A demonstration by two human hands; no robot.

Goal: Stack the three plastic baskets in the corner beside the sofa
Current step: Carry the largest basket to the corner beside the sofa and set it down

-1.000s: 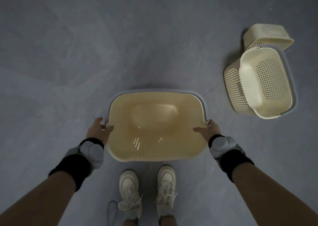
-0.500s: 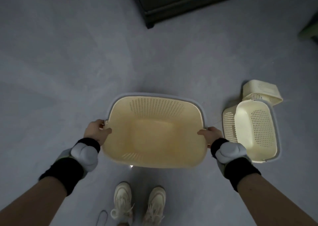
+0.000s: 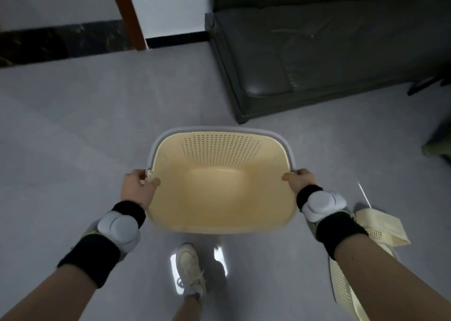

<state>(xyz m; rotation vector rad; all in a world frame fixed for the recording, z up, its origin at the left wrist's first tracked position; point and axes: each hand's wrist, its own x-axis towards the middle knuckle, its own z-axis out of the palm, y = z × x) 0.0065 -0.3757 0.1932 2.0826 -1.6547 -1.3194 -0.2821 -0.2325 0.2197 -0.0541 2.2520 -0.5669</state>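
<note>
Left hand (image 3: 136,190): clenched on the left rim of the large basket (image 3: 220,193); thumb hooked inside the wall, the other fingers (image 3: 133,174) curled over the outer edge.
Right hand (image 3: 301,180): clenched on the right rim of the same basket; thumb lies inside, the remaining fingers wrap the outside edge.
Large basket: cream plastic with a pale grey rim, held up off the floor (image 3: 85,130) between the fingers of both hands, its opening tilted toward the camera so the smooth bottom and the perforated far wall show.
Second basket (image 3: 341,286): cream and perforated, on the floor below and behind the right fingers, mostly hidden by the right forearm; how it lies cannot be told.
Third basket (image 3: 383,228): cream, on the floor just right of the right wrist, touching or overlapping the second one; only part shows.
Sofa (image 3: 329,47): dark, ahead of the fingers and to their right, well apart from the held basket.
Corner: the floor left of the sofa runs to a white wall (image 3: 168,5) with a dark skirting, ahead of the left fingers.
Wrists: both wear black bands with grey pods.
Shoe (image 3: 189,269): pale, on the floor below the held basket.
</note>
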